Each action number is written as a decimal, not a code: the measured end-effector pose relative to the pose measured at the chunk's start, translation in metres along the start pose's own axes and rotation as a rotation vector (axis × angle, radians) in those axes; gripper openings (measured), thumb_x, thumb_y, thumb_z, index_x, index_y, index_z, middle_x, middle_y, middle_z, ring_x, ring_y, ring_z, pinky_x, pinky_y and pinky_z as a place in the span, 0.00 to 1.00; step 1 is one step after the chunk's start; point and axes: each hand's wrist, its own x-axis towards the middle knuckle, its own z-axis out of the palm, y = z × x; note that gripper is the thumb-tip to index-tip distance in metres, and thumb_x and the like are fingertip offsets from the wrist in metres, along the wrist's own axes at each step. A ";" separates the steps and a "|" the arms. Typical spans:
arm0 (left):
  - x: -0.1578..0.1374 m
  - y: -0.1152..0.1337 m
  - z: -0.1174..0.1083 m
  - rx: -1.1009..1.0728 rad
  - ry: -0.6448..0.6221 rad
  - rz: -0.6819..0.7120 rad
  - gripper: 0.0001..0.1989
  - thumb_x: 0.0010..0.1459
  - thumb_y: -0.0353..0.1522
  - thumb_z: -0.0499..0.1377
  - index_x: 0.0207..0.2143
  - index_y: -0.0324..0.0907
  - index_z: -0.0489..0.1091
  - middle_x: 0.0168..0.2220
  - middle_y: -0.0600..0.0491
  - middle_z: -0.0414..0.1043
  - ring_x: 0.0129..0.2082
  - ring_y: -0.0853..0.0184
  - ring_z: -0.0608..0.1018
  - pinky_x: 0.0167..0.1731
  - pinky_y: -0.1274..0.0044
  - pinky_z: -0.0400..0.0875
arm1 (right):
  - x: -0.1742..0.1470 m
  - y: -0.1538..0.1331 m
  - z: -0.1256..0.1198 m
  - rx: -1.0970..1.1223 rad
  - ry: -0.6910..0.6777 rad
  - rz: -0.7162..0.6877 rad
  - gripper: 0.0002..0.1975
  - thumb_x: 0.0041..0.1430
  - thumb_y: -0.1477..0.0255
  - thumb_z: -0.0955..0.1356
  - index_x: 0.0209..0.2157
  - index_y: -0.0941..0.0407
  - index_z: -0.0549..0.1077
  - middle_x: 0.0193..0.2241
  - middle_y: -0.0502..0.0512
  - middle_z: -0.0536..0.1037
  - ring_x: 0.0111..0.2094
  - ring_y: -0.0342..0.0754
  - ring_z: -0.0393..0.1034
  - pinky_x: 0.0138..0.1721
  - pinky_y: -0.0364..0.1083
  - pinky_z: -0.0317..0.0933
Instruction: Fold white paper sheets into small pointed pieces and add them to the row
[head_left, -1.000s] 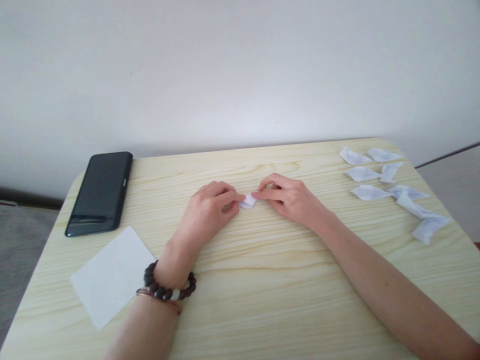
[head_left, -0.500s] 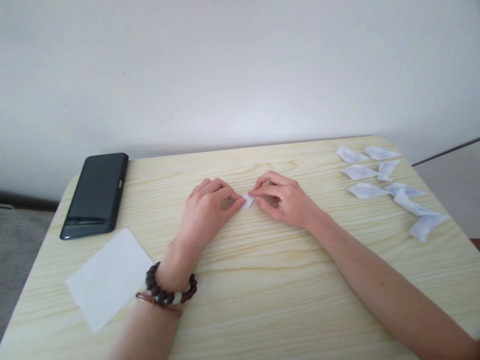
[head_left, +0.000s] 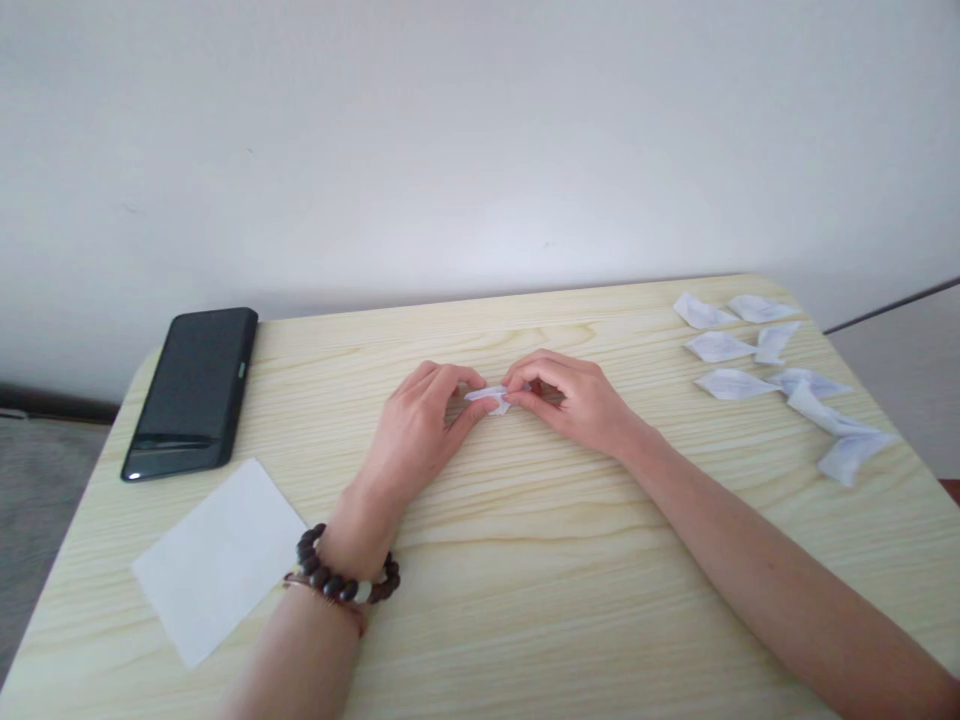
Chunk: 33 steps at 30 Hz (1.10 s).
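currently, folded paper [head_left: 500, 407], mid-frame: might tear if tugged unevenly
left hand [head_left: 416, 420], right hand [head_left: 576, 402]: fingers narrowly holding it

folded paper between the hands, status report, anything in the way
Left hand, right hand: both holding folded paper. Paper partly hidden by them. Nothing seen blocking; white sheet off to left.

Matt, creased paper piece [head_left: 501, 406]; wood-grained tabletop [head_left: 510, 560]; glossy device screen [head_left: 187, 385].

A black, rectangular device with a glossy screen [head_left: 191, 375] lies near the far left corner of the pale wood-grained table [head_left: 540, 570]. Behind the table rises a white wall [head_left: 480, 140]; left of the table shows grey floor [head_left: 41, 510].
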 end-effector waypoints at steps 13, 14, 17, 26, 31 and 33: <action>-0.002 0.008 -0.002 -0.158 0.054 -0.061 0.09 0.61 0.34 0.58 0.33 0.41 0.77 0.27 0.53 0.76 0.27 0.70 0.75 0.30 0.79 0.67 | 0.002 -0.007 -0.003 0.048 0.173 0.120 0.07 0.55 0.68 0.72 0.28 0.56 0.76 0.25 0.48 0.79 0.27 0.42 0.73 0.29 0.40 0.64; -0.001 0.010 -0.002 -0.169 0.055 -0.095 0.09 0.61 0.34 0.58 0.32 0.41 0.77 0.27 0.54 0.76 0.26 0.70 0.75 0.30 0.79 0.67 | 0.003 -0.007 -0.003 0.069 0.191 0.141 0.07 0.55 0.67 0.73 0.27 0.55 0.76 0.25 0.49 0.79 0.26 0.42 0.73 0.29 0.40 0.64; 0.001 0.014 -0.001 -0.221 0.035 -0.180 0.10 0.61 0.35 0.58 0.31 0.41 0.77 0.27 0.55 0.77 0.26 0.71 0.74 0.29 0.80 0.67 | 0.003 -0.006 -0.003 0.127 0.214 0.186 0.08 0.53 0.65 0.73 0.27 0.55 0.77 0.25 0.49 0.80 0.26 0.43 0.73 0.28 0.41 0.65; 0.000 0.013 0.000 -0.295 -0.038 -0.222 0.13 0.54 0.38 0.63 0.40 0.41 0.75 0.29 0.56 0.77 0.26 0.72 0.72 0.28 0.81 0.65 | 0.002 -0.007 -0.003 0.190 0.252 0.216 0.09 0.50 0.64 0.74 0.27 0.55 0.77 0.24 0.49 0.80 0.25 0.43 0.72 0.26 0.41 0.64; 0.000 0.014 -0.001 -0.377 -0.063 -0.302 0.09 0.56 0.37 0.61 0.34 0.41 0.77 0.25 0.56 0.75 0.22 0.73 0.69 0.23 0.81 0.61 | 0.004 -0.006 -0.004 0.085 0.087 0.072 0.08 0.56 0.65 0.72 0.30 0.56 0.76 0.26 0.51 0.78 0.27 0.42 0.69 0.30 0.42 0.62; 0.000 0.014 -0.002 -0.444 -0.068 -0.345 0.10 0.55 0.38 0.62 0.31 0.40 0.77 0.25 0.56 0.76 0.23 0.72 0.70 0.23 0.81 0.61 | 0.004 -0.005 -0.004 0.032 0.037 -0.034 0.07 0.59 0.68 0.70 0.30 0.57 0.74 0.25 0.52 0.76 0.29 0.43 0.67 0.32 0.43 0.61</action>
